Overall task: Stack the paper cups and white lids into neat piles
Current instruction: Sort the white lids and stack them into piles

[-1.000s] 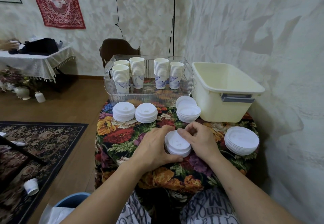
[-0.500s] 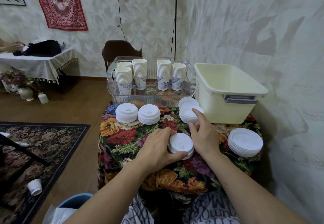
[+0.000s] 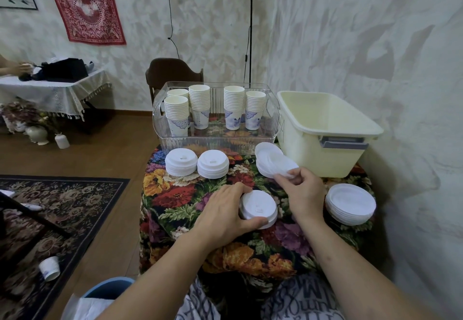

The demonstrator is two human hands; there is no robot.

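Nearest, at 6 o'clock, both forearms reach in over the flowered table (image 3: 175, 202). The left hand (image 3: 223, 209) cups the near lid stack (image 3: 259, 208) at the table's centre, its grip curled round the pile: fingers over the far left edge, thumb pressed along the near rim. The right hand (image 3: 304, 194), just beside it towards 3 o'clock, has its grip pinching a single lid (image 3: 285, 173) at the near edge of the slumped lid pile (image 3: 271, 162), which leans unevenly towards 12 o'clock.

At 3 o'clock, near the table's right edge, sits a wide stack of upturned lids (image 3: 350, 203), apart from both hands. Towards 11 o'clock stand two tidy lid stacks (image 3: 196, 163), side by side and nearly touching.

Behind them, at 12 o'clock, a clear tray (image 3: 215, 142) holds five columns of nested paper cups (image 3: 215, 105), all upright, the bottom ones printed in blue. At 1 o'clock a cream tub (image 3: 323, 132) stands just beside the tray, against the wall.

Off the table at 8 o'clock a lone cup (image 3: 49, 268) lies tilted on the patterned rug (image 3: 62, 202). Farther off at 12 o'clock a dark wooden chair (image 3: 172, 70) stands behind the tray.
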